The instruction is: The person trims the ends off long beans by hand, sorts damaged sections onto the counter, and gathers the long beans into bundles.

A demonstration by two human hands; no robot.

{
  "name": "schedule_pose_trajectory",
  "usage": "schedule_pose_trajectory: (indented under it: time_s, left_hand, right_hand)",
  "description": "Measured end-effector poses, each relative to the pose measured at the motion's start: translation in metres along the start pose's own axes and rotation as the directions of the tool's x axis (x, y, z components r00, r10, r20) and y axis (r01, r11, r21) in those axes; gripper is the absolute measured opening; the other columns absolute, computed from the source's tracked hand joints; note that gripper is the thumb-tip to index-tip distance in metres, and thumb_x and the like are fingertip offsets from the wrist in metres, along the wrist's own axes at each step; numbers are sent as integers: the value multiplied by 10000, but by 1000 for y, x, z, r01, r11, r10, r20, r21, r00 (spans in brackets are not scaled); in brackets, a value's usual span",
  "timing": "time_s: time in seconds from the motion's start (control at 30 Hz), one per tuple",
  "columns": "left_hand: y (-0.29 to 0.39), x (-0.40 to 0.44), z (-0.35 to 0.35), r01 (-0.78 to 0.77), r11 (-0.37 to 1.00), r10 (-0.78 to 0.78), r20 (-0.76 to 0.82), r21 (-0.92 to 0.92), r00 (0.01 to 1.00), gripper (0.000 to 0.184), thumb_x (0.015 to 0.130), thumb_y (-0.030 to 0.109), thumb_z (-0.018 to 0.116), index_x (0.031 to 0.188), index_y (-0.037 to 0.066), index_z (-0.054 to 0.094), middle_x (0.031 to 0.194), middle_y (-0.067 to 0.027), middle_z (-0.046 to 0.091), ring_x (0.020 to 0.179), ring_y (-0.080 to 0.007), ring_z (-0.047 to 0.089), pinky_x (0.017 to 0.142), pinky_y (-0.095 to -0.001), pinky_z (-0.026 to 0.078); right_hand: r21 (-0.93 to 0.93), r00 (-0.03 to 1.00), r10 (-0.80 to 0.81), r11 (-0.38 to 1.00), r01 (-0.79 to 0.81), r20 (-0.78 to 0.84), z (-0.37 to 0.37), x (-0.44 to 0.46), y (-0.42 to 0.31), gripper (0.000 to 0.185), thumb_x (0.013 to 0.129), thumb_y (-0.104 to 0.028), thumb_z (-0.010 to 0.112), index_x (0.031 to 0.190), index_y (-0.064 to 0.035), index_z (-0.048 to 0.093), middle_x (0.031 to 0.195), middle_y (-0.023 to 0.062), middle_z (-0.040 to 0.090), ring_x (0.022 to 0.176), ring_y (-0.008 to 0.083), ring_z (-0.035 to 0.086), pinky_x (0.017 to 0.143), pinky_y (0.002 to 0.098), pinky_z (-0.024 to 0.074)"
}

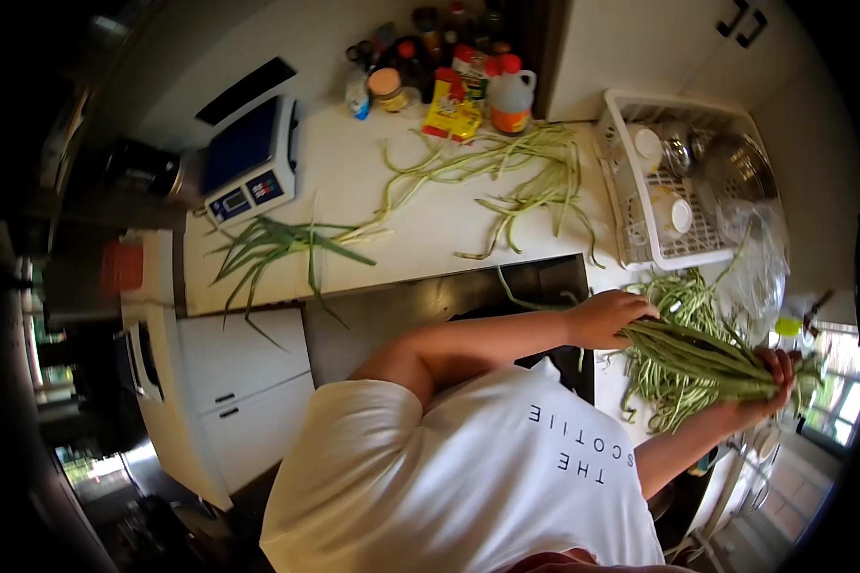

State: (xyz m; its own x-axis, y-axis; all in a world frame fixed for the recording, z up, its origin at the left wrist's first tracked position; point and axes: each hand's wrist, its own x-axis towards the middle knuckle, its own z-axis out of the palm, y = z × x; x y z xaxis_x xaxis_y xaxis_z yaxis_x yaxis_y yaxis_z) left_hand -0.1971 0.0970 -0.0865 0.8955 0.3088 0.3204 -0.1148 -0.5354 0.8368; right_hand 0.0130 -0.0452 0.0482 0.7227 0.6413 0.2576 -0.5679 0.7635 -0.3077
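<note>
A thick bundle of green long beans point(702, 355) stretches between my two hands, held above a heap of more long beans point(674, 396) on the counter. My left hand point(610, 320) is closed around the bundle's left end. At the other end, the fingers of my right hand point(779, 374) wrap around the beans, whose tips stick out past it. Loose long beans point(545, 181) lie scattered on the white counter further back. A bunch of green leafy stalks point(282, 244), like spring onions, hangs partly over the counter's front edge.
A white dish rack point(674, 260) with cups and metal bowls stands at the right. A clear plastic bag point(760, 267) lies beside it. Bottles, jars and a yellow packet point(452, 107) stand at the back. A digital scale point(248, 158) sits at the left. A dark recess point(382, 315) cuts into the counter.
</note>
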Motion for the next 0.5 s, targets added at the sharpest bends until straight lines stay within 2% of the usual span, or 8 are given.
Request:
schedule_pose_trajectory:
  time_s: [0.13, 0.2, 0.27, 0.3, 0.4, 0.43, 0.47, 0.5]
  left_hand:
    - [7, -52, -18, 3, 994, 21, -219, 106, 976, 529, 807, 133, 661, 1309, 139, 493, 1076, -93, 568, 1047, -311, 558, 895, -402, 474]
    - [-9, -94, -30, 230, 956, -192, -203, 181, 960, 454, 828, 113, 649, 1266, 138, 532, 1085, -84, 572, 1018, -305, 579, 881, -382, 494]
    - [-12, -144, -58, 349, 889, -239, -351, 295, 905, 441, 819, 92, 657, 1244, 156, 557, 1119, -83, 594, 1002, -315, 593, 862, -393, 505]
    - [-7, -170, -80, 464, 777, -295, -404, 425, 866, 474, 798, 82, 671, 1252, 151, 555, 1138, -107, 599, 1031, -326, 582, 897, -414, 486]
    - [-35, -285, -148, 746, 549, -375, -686, 378, 624, 576, 789, 76, 663, 1338, 79, 488, 1285, -159, 559, 1171, -323, 529, 1020, -422, 408]
    - [-18, -305, -187, 900, 424, -606, -709, 95, 361, 651, 788, 98, 688, 1383, 44, 429, 1339, -185, 517, 1247, -331, 484, 1066, -405, 377]
    - [-48, -363, -212, 943, 171, -552, -765, 285, 332, 824, 756, 194, 749, 1434, -4, 325, 1420, -215, 427, 1347, -339, 377, 1128, -378, 300]
    - [-42, -388, -240, 944, 34, -599, -750, 327, 282, 923, 726, 246, 776, 1451, -18, 271, 1454, -225, 374, 1381, -343, 316, 1151, -375, 252]
  right_hand:
    - [233, 998, 60, 971, -60, 6, 13, 13, -20, 357, 777, 33, 649, 1080, -8, 464, 770, -5, 526, 650, 97, 516, 670, 252, 481]
    - [291, 999, 36, 955, -46, 38, 13, 16, -28, 309, 771, 31, 641, 1018, -23, 463, 741, -4, 524, 639, 92, 514, 642, 244, 470]
    - [314, 993, 98, 943, -112, 58, 27, 11, -39, 233, 766, 17, 635, 898, -64, 460, 718, -6, 518, 643, 83, 513, 639, 235, 452]
    - [243, 999, 31, 969, -40, 40, 43, 2, -33, 220, 766, 1, 642, 831, -82, 448, 720, -13, 517, 654, 85, 515, 653, 235, 449]
    - [101, 999, -34, 994, 31, 31, 33, -13, -63, 226, 757, -11, 659, 812, -78, 450, 714, -14, 507, 654, 93, 486, 665, 242, 425]
    - [112, 996, -88, 990, 85, 19, 35, -22, -63, 222, 760, -1, 657, 832, -68, 459, 708, -7, 494, 653, 101, 464, 666, 260, 416]
    - [28, 996, -94, 995, 93, 11, 35, -30, -69, 222, 765, -1, 655, 846, -61, 457, 709, -5, 486, 658, 107, 459, 670, 270, 415]
    - [-57, 995, -102, 993, 102, 1, 36, -39, -74, 223, 770, -2, 653, 861, -54, 456, 711, -4, 478, 663, 113, 455, 675, 279, 414]
